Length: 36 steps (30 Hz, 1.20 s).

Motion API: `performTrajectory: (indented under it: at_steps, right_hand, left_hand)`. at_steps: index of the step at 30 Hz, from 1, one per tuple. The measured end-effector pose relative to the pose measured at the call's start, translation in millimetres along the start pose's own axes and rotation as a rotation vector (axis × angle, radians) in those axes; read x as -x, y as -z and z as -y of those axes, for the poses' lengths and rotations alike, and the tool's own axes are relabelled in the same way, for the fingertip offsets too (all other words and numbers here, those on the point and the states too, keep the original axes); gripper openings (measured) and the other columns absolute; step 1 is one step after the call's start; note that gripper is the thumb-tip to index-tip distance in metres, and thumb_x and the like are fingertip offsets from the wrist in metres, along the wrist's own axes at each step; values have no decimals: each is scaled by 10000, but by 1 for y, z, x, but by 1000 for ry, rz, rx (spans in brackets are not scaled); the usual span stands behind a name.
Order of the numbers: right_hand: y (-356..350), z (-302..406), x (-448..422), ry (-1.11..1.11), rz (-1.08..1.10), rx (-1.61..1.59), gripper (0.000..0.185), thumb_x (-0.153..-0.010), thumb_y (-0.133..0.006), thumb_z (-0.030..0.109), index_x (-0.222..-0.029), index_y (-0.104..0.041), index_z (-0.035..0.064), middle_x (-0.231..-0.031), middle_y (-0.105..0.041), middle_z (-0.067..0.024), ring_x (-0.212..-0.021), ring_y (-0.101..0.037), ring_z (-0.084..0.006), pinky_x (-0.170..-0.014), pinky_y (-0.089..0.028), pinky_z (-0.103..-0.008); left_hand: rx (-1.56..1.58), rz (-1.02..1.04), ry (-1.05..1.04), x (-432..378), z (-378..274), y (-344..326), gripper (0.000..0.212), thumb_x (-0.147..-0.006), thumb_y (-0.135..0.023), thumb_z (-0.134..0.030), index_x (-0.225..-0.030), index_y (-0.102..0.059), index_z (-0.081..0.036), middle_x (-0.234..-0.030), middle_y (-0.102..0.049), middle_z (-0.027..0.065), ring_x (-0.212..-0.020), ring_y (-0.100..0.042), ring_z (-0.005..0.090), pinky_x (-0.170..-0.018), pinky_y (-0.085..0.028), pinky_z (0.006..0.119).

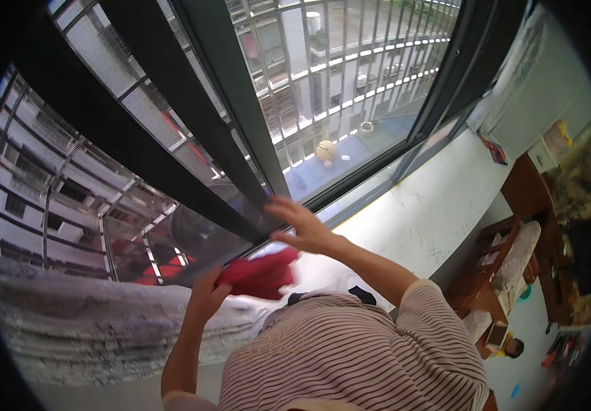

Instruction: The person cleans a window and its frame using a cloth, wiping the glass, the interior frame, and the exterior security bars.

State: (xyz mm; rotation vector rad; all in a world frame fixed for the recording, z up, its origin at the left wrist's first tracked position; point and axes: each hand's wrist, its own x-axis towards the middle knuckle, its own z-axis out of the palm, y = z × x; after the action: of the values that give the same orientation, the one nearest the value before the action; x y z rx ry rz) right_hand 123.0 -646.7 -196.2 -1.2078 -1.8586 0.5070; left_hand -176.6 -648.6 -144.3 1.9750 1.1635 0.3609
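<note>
A red cloth (262, 273) hangs from my left hand (210, 290), whose fingers pinch its near end above the white windowsill (418, 205). My right hand (300, 226) is slightly blurred, with its fingers spread and nothing seen in it. It is beside the lower part of the dark window frame (244, 154), just above the far edge of the cloth; whether its fingertips touch the frame, I cannot tell. Behind the frame stand the window panes and metal bars.
A grey patterned curtain (136, 329) bunches at the left. Outside the glass, a round yellowish object (325, 150) lies on a blue surface. Wooden furniture with cushions (518, 251) stands at the right, and a person (512, 347) is near it. A small colourful item (494, 150) lies at the sill's far end.
</note>
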Motion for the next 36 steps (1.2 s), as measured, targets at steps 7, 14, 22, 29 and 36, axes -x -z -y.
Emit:
performTrajectory:
  at_steps: [7, 14, 22, 29, 36]
  right_hand:
    - [113, -54, 40, -511, 370, -972, 713, -882, -569, 157, -1490, -197, 126, -1444, -341, -131, -1296, -387, -212, -1047, -350, -331]
    - [216, -107, 69, -397, 239, -848, 747, -773, -685, 49, -1427, -325, 74, -1339, -466, -109, -1236, -437, -193, -1035, -354, -342]
    - [399, -46, -99, 103, -633, -250, 341, -755, -625, -74, -1080, -556, 7, -939, -635, -92, -871, -610, -144, -743, -499, -266]
    - [463, -6, -255, 656, -910, 891, 622, -744, -660, 284, -1301, -488, 67, -1435, -375, -122, -1321, -317, -367, -997, -207, -675]
    - [412, -113, -191, 797, -486, 994, 572, -706, -657, 378, -1140, -575, 15, -1400, -418, -152, -1371, -273, -337, -1055, -167, -655]
  left_hand:
    - [519, -73, -199, -127, -148, -77, 249, -743, -565, 4, -990, -579, -26, -819, -574, 14, -754, -521, 64, -680, -448, 230]
    - [663, -275, -120, -209, -249, -107, 265, -727, -521, 80, -945, -609, -42, -881, -604, 7, -803, -554, 87, -729, -446, 215]
    - [-141, -983, -911, -262, -387, -40, 257, -690, -517, 131, -849, -632, -36, -1070, -574, 103, -977, -569, 234, -818, -453, 302]
    - [-977, -1499, -903, -341, -479, 28, 537, -797, -652, -240, -1318, -519, -217, -1445, -324, 198, -1094, -411, 455, -990, -317, 558]
    - [-1003, -1267, -814, -365, -380, -52, 553, -748, -643, -303, -1288, -553, -224, -1424, -377, 180, -1054, -451, 439, -962, -323, 616]
